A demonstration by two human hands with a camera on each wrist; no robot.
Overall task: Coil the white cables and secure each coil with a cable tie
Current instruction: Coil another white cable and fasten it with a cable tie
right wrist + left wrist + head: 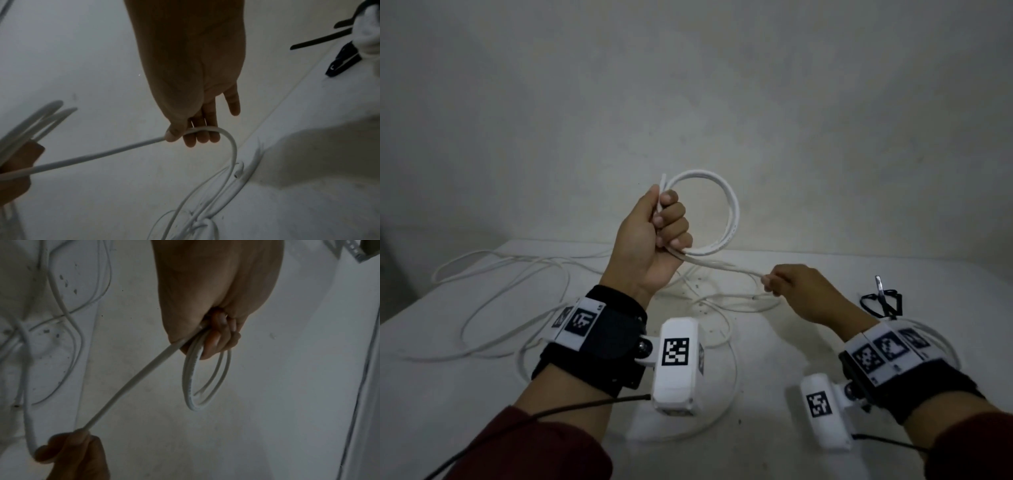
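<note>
My left hand (664, 222) is raised above the table, fingers curled round a small coil of white cable (732, 209); the coil (191, 382) hangs as two or three loops below the fist (218, 334). A straight run of the same cable (722, 265) leads from the fist down to my right hand (777, 282). That hand (189, 133) pinches the cable (207, 129) between thumb and fingers; the cable bends over the fingers and drops to the table. Black cable ties (881, 301) lie at the right.
Loose white cable (493, 284) sprawls in wide loops over the white table (448, 394), left and centre, with more under my wrists (729, 404). A plain wall (688, 102) stands behind the table's far edge. Black ties (320, 40) lie near my right wrist.
</note>
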